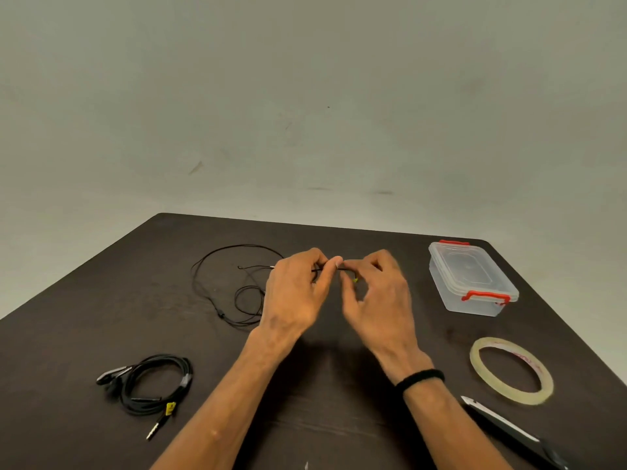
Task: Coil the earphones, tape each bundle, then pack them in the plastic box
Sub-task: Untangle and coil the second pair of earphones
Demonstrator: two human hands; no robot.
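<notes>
Nearest the lens, one craft knife (pixel 509 429) and one tape roll (pixel 511 370) lie at right; one coiled, already bound earphone bundle (pixel 152 385) rests at left. Mid-table, the left hand (pixel 298 293) and right hand (pixel 376 293) both pinch a second, loose earphone cord (pixel 234 286), which trails leftward in slack loops. Thin, limp and light, it looks best gathered near the plug end. Farther right, one lidded plastic box (pixel 471 279) waits.

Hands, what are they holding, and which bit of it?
Both hands pinch the thin black earphone wire: the left hand and right hand each take it at one end, with the rest lying loose on the table.
</notes>
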